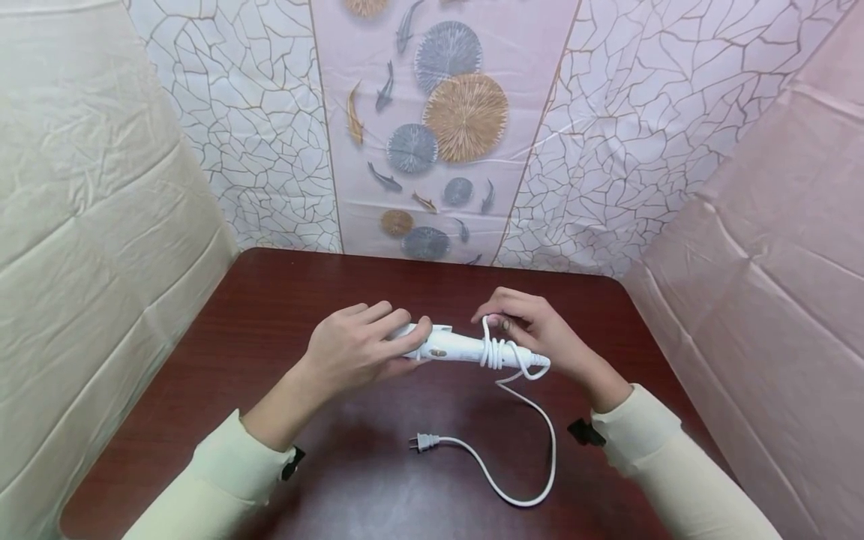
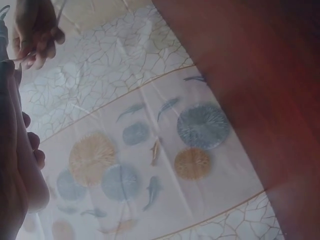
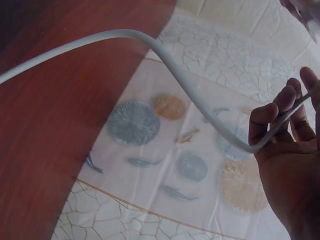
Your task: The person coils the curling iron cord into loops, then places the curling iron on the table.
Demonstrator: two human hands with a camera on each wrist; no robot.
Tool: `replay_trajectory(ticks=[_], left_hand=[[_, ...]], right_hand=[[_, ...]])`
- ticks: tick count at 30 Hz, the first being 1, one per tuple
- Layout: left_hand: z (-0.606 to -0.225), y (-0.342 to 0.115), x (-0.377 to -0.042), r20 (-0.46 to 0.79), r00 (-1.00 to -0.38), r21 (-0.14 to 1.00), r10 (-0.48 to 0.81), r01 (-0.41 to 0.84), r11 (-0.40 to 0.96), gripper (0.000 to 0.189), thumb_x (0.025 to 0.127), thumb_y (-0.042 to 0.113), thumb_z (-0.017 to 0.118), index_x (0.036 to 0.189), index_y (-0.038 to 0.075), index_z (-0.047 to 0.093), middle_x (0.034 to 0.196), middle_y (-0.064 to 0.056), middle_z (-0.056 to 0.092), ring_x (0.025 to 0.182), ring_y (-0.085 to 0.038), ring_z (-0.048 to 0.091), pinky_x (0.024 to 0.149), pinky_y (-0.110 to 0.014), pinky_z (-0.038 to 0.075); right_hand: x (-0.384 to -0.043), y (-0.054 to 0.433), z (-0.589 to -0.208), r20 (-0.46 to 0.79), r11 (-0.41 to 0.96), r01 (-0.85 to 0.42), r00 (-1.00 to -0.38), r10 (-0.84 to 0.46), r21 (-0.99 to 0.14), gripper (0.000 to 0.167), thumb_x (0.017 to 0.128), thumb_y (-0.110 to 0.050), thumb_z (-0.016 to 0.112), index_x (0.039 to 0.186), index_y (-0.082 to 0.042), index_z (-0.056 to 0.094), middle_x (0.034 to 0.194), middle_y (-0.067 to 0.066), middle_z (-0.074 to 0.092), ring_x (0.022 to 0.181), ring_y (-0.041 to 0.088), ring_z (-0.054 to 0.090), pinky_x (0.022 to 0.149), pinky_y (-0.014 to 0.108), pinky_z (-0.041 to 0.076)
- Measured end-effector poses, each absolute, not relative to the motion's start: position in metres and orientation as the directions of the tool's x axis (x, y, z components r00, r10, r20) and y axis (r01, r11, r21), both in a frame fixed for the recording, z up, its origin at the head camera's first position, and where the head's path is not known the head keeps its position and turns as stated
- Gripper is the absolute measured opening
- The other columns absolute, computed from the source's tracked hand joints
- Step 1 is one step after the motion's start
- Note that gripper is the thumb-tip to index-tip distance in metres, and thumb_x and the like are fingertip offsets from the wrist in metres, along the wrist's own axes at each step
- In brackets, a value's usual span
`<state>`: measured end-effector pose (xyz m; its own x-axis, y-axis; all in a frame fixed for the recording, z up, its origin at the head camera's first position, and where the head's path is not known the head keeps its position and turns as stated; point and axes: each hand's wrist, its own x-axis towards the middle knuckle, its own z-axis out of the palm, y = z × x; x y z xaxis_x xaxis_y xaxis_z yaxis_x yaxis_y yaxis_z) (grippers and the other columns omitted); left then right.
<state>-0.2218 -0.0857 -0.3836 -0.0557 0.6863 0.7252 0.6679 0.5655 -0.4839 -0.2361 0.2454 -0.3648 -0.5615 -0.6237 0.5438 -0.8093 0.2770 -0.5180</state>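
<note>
Gripping left hand (image 1: pixel 361 341): fingers round white appliance (image 1: pixel 459 347) mid-frame, its end hidden
Right hand (image 1: pixel 543 324): fingers pinch cord (image 1: pixel 554 442), centre right

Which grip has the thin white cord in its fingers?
The right grip holds the thin white cord; the left grip instead holds the long white handheld appliance.

White appliance (image 1: pixel 454 346), white cord (image 3: pixel 182 81); reddish-brown table (image 1: pixel 283 307); brown-crackled white backdrop (image 1: pixel 263 135), grey and gold discs (image 1: pixel 466 118).
</note>
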Motion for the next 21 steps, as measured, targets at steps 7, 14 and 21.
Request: replay_trajectory(ticks=[7, 14, 21], left_hand=[[-0.373, -0.088, -0.227, 0.754, -0.047, -0.485, 0.655, 0.633, 0.603, 0.040, 0.098, 0.047, 0.075, 0.127, 0.020, 0.072, 0.096, 0.005, 0.069, 0.074, -0.017, 0.061, 0.056, -0.027, 0.046], [-0.363, -0.088, -0.231, 0.775, -0.057, -0.479, 0.630, 0.597, 0.643, 0.037, 0.099, 0.043, 0.073, 0.127, 0.018, 0.074, 0.095, 0.003, 0.070, 0.073, -0.020, 0.060, 0.054, -0.028, 0.046], [-0.352, -0.088, -0.232, 0.761, -0.115, -0.474, 0.639, 0.574, 0.667, 0.036, 0.103, 0.045, 0.069, 0.129, 0.019, 0.072, 0.096, 0.002, 0.070, 0.076, -0.021, 0.062, 0.054, -0.028, 0.046]], right_hand=[[-0.226, 0.231, -0.379, 0.560, 0.342, -0.786, -0.610, -0.560, -0.514, 0.034, 0.102, 0.011, 0.063, 0.124, -0.012, 0.076, 0.105, -0.001, 0.076, 0.095, 0.006, 0.067, 0.085, 0.023, 0.055], [-0.211, 0.222, -0.391, 0.578, 0.424, -0.779, -0.627, -0.523, -0.461, 0.023, 0.101, 0.015, 0.059, 0.109, -0.002, 0.072, 0.088, 0.007, 0.073, 0.079, 0.014, 0.067, 0.074, 0.027, 0.058], [-0.199, 0.216, -0.389, 0.628, 0.484, -0.815, -0.563, -0.537, -0.318, 0.021, 0.098, 0.012, 0.063, 0.109, -0.003, 0.071, 0.088, 0.003, 0.071, 0.077, 0.008, 0.064, 0.069, 0.024, 0.056]])
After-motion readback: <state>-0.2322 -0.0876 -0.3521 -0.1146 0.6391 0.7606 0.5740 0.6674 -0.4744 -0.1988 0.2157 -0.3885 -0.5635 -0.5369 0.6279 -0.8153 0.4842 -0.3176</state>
